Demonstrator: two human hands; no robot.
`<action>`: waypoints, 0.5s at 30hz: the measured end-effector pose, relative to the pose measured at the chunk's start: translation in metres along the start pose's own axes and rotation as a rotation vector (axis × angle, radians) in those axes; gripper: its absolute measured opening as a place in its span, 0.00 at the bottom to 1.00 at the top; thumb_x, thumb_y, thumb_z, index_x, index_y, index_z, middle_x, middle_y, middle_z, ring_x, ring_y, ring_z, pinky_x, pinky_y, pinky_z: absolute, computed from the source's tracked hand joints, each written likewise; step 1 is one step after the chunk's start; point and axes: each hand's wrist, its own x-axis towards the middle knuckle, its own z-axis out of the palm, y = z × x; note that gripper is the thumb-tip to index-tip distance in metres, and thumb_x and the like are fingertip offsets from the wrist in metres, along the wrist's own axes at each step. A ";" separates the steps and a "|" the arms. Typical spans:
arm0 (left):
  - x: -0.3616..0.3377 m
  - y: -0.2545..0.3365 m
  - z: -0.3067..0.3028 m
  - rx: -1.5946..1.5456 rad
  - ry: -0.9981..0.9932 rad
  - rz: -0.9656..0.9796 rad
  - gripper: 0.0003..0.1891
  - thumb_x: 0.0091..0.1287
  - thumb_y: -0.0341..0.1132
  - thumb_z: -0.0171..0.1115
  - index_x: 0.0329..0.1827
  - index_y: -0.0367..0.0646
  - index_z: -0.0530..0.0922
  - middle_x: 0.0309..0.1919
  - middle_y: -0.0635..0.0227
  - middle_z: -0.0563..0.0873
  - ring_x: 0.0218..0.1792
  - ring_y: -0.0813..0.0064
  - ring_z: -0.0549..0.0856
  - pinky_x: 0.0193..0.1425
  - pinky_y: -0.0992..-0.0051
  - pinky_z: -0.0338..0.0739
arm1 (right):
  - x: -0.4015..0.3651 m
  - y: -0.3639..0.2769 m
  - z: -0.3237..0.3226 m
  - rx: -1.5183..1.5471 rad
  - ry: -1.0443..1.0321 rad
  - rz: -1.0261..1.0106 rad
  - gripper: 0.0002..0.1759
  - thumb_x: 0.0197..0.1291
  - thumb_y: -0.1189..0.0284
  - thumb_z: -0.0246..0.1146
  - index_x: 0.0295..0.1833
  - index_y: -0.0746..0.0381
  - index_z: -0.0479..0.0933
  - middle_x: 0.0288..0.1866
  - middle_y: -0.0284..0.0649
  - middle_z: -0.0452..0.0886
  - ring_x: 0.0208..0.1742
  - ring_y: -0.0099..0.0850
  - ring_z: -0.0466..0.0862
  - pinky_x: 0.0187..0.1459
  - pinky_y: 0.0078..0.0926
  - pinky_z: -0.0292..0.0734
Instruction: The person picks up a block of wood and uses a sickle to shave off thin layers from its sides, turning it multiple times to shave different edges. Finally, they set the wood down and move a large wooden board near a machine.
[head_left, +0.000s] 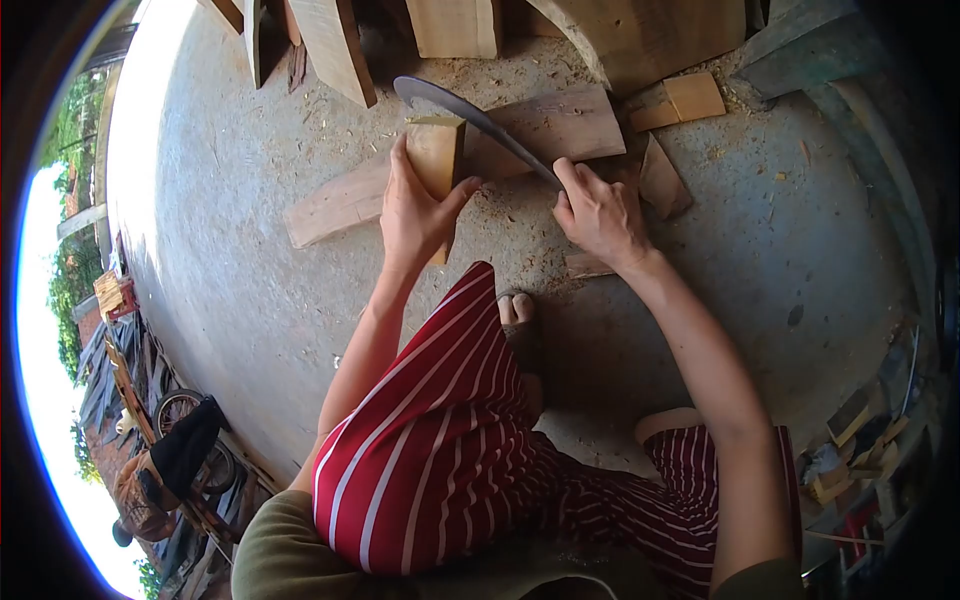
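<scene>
My left hand grips an upright wooden block, with the thumb on its right side and the fingers on its left. The block's rough top end faces up. In my right hand is the handle of a dark machete with a curved, rounded tip; the fist hides most of the handle. Its blade slants up and left, and the tip overlaps the area just beyond the block's top in this view. Behind the block, a long board lies on the floor.
Cut timber pieces and a large curved slab stand along the far side. Offcuts and a wooden wedge lie nearby among chips on the concrete floor. Another person is at lower left near a wheel; scraps pile up at right.
</scene>
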 end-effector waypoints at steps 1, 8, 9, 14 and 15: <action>-0.005 0.013 0.001 -0.032 0.000 -0.023 0.45 0.55 0.52 0.72 0.73 0.41 0.61 0.61 0.46 0.78 0.62 0.47 0.78 0.63 0.57 0.75 | 0.000 0.001 0.003 0.024 0.017 -0.009 0.17 0.59 0.75 0.61 0.52 0.60 0.66 0.40 0.48 0.82 0.36 0.53 0.84 0.33 0.50 0.79; 0.025 -0.007 -0.017 -0.053 -0.227 0.056 0.38 0.54 0.39 0.71 0.66 0.37 0.62 0.55 0.41 0.78 0.58 0.42 0.78 0.59 0.53 0.73 | 0.007 0.005 0.003 0.094 -0.010 -0.060 0.18 0.57 0.77 0.59 0.53 0.61 0.64 0.38 0.50 0.80 0.35 0.55 0.83 0.34 0.50 0.81; 0.026 -0.008 -0.022 0.002 -0.231 0.189 0.38 0.54 0.39 0.71 0.65 0.36 0.62 0.55 0.40 0.77 0.58 0.41 0.78 0.61 0.54 0.73 | 0.008 0.003 0.004 0.100 -0.011 -0.080 0.18 0.57 0.77 0.59 0.53 0.61 0.64 0.38 0.50 0.80 0.35 0.55 0.83 0.34 0.50 0.81; 0.033 0.002 -0.015 0.264 -0.251 0.176 0.39 0.53 0.45 0.73 0.63 0.36 0.65 0.55 0.47 0.76 0.60 0.47 0.76 0.63 0.56 0.73 | 0.011 -0.003 0.001 -0.001 0.049 -0.124 0.17 0.66 0.71 0.59 0.57 0.59 0.66 0.33 0.50 0.82 0.30 0.51 0.85 0.29 0.47 0.81; 0.031 0.005 -0.013 0.234 -0.222 0.106 0.39 0.52 0.46 0.73 0.63 0.36 0.66 0.55 0.48 0.76 0.59 0.47 0.77 0.63 0.57 0.73 | 0.013 -0.005 -0.002 0.012 0.057 -0.115 0.17 0.66 0.71 0.59 0.57 0.59 0.66 0.33 0.50 0.82 0.30 0.51 0.85 0.29 0.47 0.81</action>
